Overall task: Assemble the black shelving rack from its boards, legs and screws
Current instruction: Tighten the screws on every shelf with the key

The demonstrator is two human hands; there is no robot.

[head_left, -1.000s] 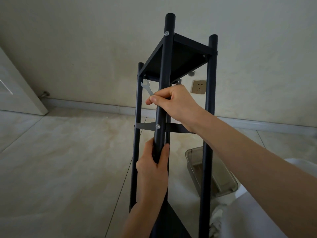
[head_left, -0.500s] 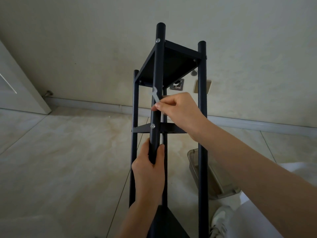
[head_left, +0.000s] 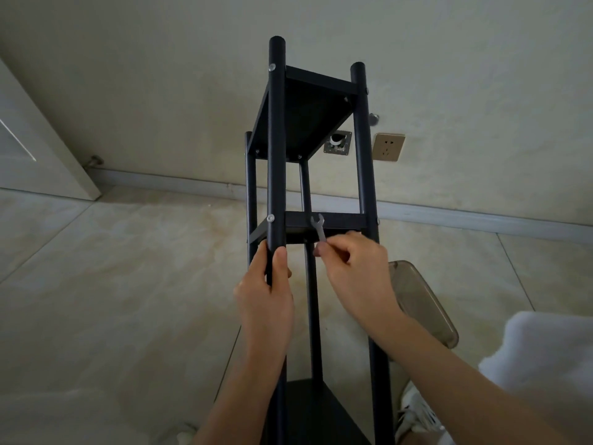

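Note:
The black shelving rack stands tilted away from me, its legs joined by boards. My left hand grips the near left leg just below the middle board. A silver screw head shows on that leg at board height, and another sits near the top. My right hand pinches a small silver wrench, whose open jaw points up in front of the middle board. The top board and a low board are fixed between the legs.
A clear plastic tray lies on the tiled floor to the right of the rack. A wall socket and a metal wall plate are behind it. A white door stands at the left. White cloth fills the lower right.
My right hand moved down and right with the wrench, from beside the near left leg to the front of the middle board. The rack swung so its front faces me more.

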